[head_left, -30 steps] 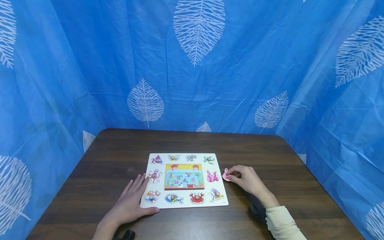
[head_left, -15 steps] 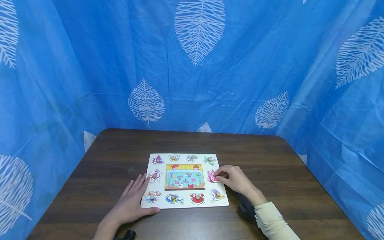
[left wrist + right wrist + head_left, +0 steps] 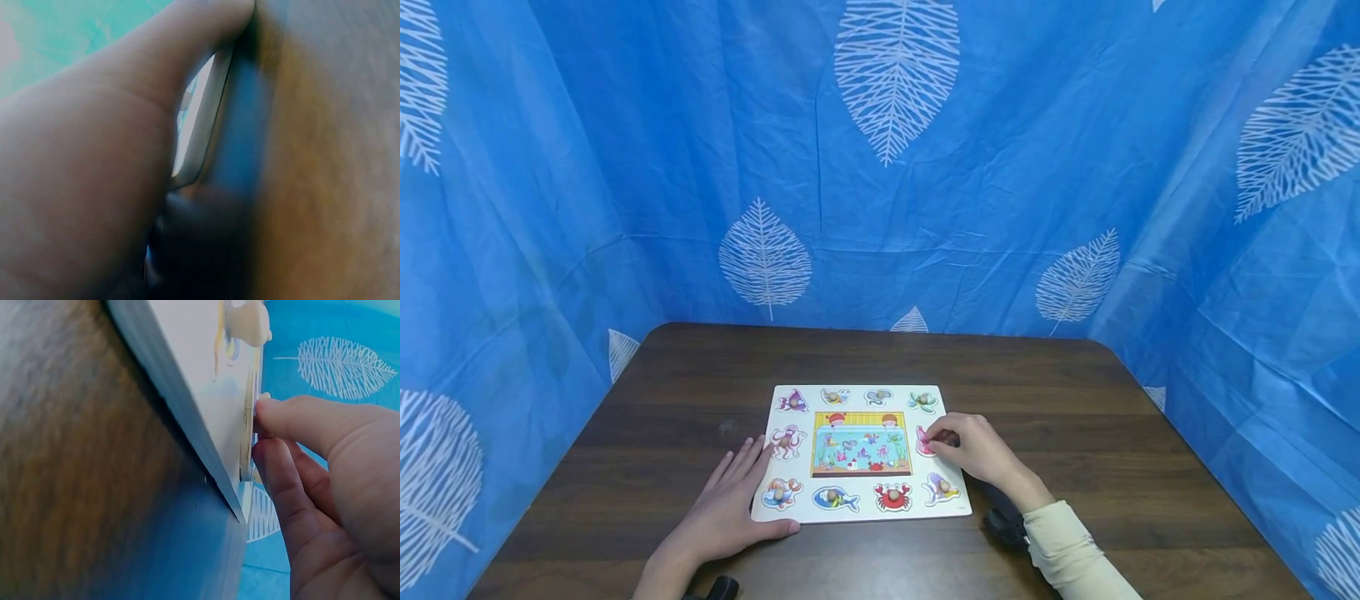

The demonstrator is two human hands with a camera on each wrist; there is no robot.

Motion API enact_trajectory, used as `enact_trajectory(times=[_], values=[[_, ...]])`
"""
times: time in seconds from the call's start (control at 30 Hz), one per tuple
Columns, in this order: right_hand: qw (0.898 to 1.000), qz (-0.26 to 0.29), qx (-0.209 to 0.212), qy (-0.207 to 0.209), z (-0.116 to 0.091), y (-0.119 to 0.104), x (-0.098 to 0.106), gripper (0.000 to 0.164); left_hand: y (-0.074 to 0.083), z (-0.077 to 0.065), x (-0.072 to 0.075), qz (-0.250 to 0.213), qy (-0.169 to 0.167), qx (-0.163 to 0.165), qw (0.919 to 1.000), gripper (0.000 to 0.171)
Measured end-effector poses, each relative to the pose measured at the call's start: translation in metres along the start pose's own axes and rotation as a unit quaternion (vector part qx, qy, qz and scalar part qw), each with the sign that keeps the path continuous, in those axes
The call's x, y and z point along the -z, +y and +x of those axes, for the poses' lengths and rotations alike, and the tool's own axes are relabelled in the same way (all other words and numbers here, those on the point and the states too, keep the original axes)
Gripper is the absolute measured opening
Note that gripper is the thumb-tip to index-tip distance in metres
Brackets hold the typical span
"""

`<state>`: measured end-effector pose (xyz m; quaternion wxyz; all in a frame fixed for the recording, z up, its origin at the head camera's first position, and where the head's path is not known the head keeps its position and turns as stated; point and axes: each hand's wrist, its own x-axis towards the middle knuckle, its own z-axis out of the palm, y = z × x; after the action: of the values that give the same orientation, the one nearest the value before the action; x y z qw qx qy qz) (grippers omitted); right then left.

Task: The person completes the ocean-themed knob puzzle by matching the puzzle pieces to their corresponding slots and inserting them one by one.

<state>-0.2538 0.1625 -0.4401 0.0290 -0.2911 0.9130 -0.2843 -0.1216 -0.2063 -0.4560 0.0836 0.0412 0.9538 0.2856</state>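
A white wooden peg puzzle board (image 3: pixel 865 508) with sea-animal pieces round a fish-tank picture lies on the table. My right hand (image 3: pixel 981 454) pinches a pink puzzle piece (image 3: pixel 922 442) by its knob at the board's right side, over the pink printed spot. In the right wrist view, thumb and fingertips meet at the knob, and the wooden edge of the piece (image 3: pixel 247 434) stands slightly proud of the board's face. My left hand (image 3: pixel 722 508) lies with fingers spread at the board's lower left corner, thumb along the front edge.
Other knobbed pieces sit in the board, among them a red crab (image 3: pixel 892 497), a blue striped fish (image 3: pixel 835 497) and an octopus (image 3: pixel 787 442). The dark wooden table (image 3: pixel 1037 375) is bordered by a blue curtain (image 3: pixel 880 250) with white leaf prints.
My right hand has carried the pink piece leftward from the table beside the board onto the pink spot at the board's right side. My left hand has stayed in place.
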Motion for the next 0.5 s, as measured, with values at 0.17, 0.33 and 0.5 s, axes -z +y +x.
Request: enact_trajectory(times=[0.17,0.33,0.5], values=[[1.000,-0.009,-0.006,-0.002,0.0000,0.0005,-0.0012,0.013,0.0005,0.0010,0.0002,-0.002,-0.002,-0.004,1.0000,0.127],[1.000,-0.004,-0.007,0.000,-0.0013,0.0017,-0.0021,0.014,0.0011,0.0009,0.0008,-0.006,-0.002,-0.005,1.0000,0.126],[1.000,-0.014,-0.011,0.023,-0.0069,0.0066,0.0013,0.020,0.0031,0.0012,0.0012,-0.018,0.003,0.005,0.9998,0.120]])
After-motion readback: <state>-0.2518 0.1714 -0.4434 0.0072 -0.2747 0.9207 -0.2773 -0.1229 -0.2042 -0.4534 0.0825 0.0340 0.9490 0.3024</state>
